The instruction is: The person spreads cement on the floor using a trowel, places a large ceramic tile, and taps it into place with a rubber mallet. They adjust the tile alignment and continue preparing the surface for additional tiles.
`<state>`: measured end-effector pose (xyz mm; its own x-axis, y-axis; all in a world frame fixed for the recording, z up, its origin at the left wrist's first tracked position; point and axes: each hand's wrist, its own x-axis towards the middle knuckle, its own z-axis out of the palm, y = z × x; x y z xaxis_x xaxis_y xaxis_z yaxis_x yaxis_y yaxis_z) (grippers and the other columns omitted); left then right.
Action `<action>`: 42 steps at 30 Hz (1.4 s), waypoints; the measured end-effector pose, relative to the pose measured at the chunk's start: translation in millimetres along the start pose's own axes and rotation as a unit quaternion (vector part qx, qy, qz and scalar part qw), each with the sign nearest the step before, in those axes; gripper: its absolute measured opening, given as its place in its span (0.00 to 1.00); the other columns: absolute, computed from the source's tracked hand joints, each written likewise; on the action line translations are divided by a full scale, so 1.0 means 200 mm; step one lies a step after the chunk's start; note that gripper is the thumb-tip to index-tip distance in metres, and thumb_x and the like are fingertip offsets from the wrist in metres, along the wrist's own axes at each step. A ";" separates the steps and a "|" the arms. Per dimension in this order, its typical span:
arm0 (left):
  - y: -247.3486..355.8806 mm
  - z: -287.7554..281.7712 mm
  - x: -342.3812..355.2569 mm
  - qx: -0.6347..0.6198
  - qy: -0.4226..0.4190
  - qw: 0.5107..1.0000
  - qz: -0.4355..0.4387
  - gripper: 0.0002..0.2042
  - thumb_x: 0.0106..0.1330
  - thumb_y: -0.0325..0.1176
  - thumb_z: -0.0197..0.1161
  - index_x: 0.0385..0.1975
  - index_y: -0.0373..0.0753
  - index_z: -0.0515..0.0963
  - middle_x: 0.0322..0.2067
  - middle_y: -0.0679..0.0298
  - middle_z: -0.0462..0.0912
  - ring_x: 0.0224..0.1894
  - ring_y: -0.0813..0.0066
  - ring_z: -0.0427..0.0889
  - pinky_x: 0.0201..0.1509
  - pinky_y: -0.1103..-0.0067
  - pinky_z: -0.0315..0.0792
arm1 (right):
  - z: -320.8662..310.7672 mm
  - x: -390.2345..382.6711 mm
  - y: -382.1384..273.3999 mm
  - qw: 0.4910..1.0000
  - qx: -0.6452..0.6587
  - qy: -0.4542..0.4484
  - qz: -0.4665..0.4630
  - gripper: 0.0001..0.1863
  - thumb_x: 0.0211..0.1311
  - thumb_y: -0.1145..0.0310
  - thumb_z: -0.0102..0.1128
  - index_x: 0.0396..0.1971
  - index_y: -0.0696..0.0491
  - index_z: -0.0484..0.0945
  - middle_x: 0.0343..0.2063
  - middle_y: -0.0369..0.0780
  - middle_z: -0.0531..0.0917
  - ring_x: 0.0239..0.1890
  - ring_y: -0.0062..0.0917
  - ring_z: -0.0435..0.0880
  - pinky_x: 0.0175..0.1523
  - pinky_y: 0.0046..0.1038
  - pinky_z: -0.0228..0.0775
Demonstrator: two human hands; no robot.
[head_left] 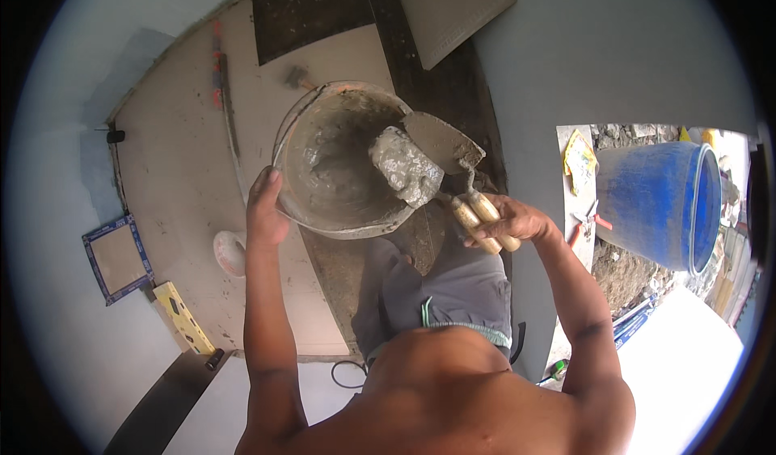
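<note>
A bucket [343, 230] with mortar-smeared walls is held up in front of me, and grey wet mortar [327, 164] lies inside it. My left hand [267, 208] grips its left rim, fingers mostly hidden behind the edge. In my right hand [517, 219] are two trowels [443, 141], their pale wooden handles [485, 209] side by side in my fingers. A thick lump of mortar [404, 164] sits on the lower blade, over the bucket's right rim. The upper blade is tilted and coated in grey.
Large tiles [174, 172] cover the floor, beside a dark unlaid strip [311, 10]. A loose tile [453, 6] leans at the upper right. A white pail [230, 253], a yellow level [184, 318] and a mallet [299, 77] lie around. Past the doorway stands a blue barrel [659, 204].
</note>
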<state>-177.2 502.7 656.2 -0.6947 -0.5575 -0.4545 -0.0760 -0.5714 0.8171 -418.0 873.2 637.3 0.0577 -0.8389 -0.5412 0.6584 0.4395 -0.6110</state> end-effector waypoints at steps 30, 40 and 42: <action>0.14 0.61 -0.99 -0.126 0.004 0.991 0.047 0.25 0.72 0.41 0.53 0.61 0.28 0.66 0.61 0.51 0.71 0.62 0.56 0.70 0.67 0.61 0.63 | 0.62 -0.86 0.57 0.438 -0.677 0.475 -0.351 0.34 0.49 0.73 0.60 0.62 0.49 0.69 0.49 0.42 0.77 0.51 0.37 0.76 0.59 0.38 0.68; -0.01 1.06 -1.08 -0.148 0.071 0.986 0.005 0.22 0.75 0.39 0.47 0.60 0.29 0.66 0.58 0.51 0.74 0.61 0.58 0.73 0.65 0.60 0.66 | 0.27 -1.55 1.01 0.458 -0.699 0.507 -0.210 0.36 0.49 0.68 0.62 0.64 0.49 0.68 0.51 0.41 0.75 0.52 0.36 0.74 0.58 0.36 0.67; -0.02 0.91 -0.94 -0.157 0.064 0.985 0.011 0.21 0.74 0.37 0.50 0.60 0.29 0.67 0.56 0.52 0.76 0.59 0.59 0.74 0.64 0.61 0.68 | 0.20 -1.65 1.14 0.474 -0.693 0.522 -0.150 0.37 0.51 0.67 0.61 0.65 0.49 0.66 0.51 0.42 0.75 0.52 0.37 0.74 0.59 0.36 0.66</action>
<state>-176.5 720.2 802.3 -0.5968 -0.6321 -0.4943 0.1776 -0.7048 0.6869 -256.5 1237.7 701.0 -0.7615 -0.6327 0.1407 -0.6481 0.7462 -0.1522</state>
